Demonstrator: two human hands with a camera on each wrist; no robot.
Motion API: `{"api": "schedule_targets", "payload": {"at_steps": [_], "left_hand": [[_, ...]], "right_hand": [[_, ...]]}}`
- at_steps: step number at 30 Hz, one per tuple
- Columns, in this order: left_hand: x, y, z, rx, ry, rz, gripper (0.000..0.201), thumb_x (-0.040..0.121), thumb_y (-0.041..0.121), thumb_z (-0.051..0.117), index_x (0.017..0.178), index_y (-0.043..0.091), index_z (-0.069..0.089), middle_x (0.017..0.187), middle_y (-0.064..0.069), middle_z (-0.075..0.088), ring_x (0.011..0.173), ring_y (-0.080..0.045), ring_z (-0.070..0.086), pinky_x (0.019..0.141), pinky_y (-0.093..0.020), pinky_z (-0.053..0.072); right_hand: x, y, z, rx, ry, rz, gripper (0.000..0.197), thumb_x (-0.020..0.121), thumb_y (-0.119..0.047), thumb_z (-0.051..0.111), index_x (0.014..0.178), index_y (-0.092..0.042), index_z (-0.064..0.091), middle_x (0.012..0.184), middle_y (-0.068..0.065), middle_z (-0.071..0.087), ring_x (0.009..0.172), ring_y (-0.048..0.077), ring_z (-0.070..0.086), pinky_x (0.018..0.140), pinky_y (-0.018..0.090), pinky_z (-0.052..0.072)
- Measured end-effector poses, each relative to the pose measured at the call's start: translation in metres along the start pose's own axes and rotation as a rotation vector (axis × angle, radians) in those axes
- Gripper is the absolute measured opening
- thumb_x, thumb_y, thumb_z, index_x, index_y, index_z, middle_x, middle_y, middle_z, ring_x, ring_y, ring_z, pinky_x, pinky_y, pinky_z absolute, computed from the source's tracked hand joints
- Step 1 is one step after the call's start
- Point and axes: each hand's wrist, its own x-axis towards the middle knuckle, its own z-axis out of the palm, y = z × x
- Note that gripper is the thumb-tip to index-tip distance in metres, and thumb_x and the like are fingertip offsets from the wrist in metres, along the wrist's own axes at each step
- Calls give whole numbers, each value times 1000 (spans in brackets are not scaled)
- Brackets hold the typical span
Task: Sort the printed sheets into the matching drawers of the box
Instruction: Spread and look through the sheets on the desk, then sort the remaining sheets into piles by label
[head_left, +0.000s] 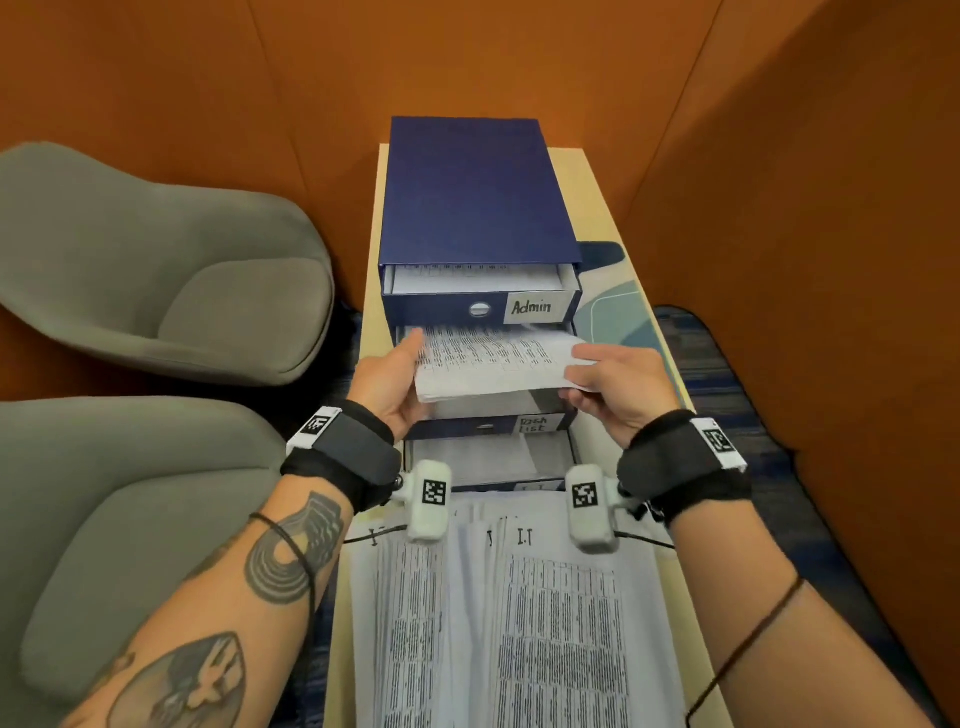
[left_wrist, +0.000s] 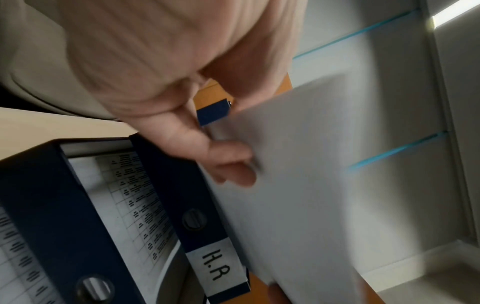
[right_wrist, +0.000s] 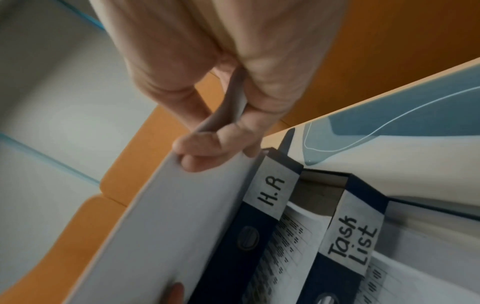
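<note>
The blue box (head_left: 475, 192) stood on a narrow table (head_left: 605, 208), with its drawers pulled out like steps. The top drawer (head_left: 441, 306) said "Admin". Under it were the "H.R" drawer (right_wrist: 270, 193) and then the "Task List" drawer (right_wrist: 350, 240). Each one already had paper inside.

A big pile of printed sheets (head_left: 519, 623) lay on the table near the person, waiting to be sorted.

The person held a thin bunch of sheets (head_left: 493, 364) over the H.R drawer. The left hand (head_left: 389, 384) gripped its left edge, and the right hand (head_left: 618, 389) pinched its right edge, thumb on top.

Paper like this was probably light, floppy and a bit slippery. It sagged in the middle. Holding both side edges looked like a good way to keep the bunch flat and together.
</note>
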Motion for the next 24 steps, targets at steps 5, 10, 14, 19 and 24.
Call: {"api": "schedule_targets", "payload": {"at_steps": [5,10,14,19,24], "left_hand": [[2,-6,-6,149,-61,-34,28,101,23,67,120,2,66,81,-10,79,54,-13,72,44,-17,54],[19,-4,-1,-31,21,-5,28,107,13,56,129,-4,60,81,-10,78,62,-12,76,45,-15,55],[24,-4,6,-62,-32,25,33,108,19,54,131,-3,61,99,-9,79,73,-14,78,48,-15,55],[3,-12,-4,189,-134,83,33,108,40,50,124,14,62,112,1,79,86,-22,79,56,-24,57],[-23,-82,-27,647,-187,57,23,100,38,64,106,17,69,91,1,81,69,-22,75,51,-23,47]], "right_hand": [[40,5,28,-29,51,-49,39,90,7,69,128,0,62,123,22,67,93,30,71,58,20,59],[38,18,30,-661,212,-463,36,83,-27,81,117,-18,74,141,6,52,115,19,60,99,15,37],[36,35,39,-998,15,-729,29,88,-13,75,116,-15,75,132,6,61,117,22,61,103,22,37],[53,36,54,-1280,-84,-649,50,87,-4,66,136,-7,62,148,11,50,129,32,55,107,40,46],[53,21,70,-1657,-111,-547,45,78,-27,69,120,-14,61,124,10,65,119,34,58,110,50,40]]}}
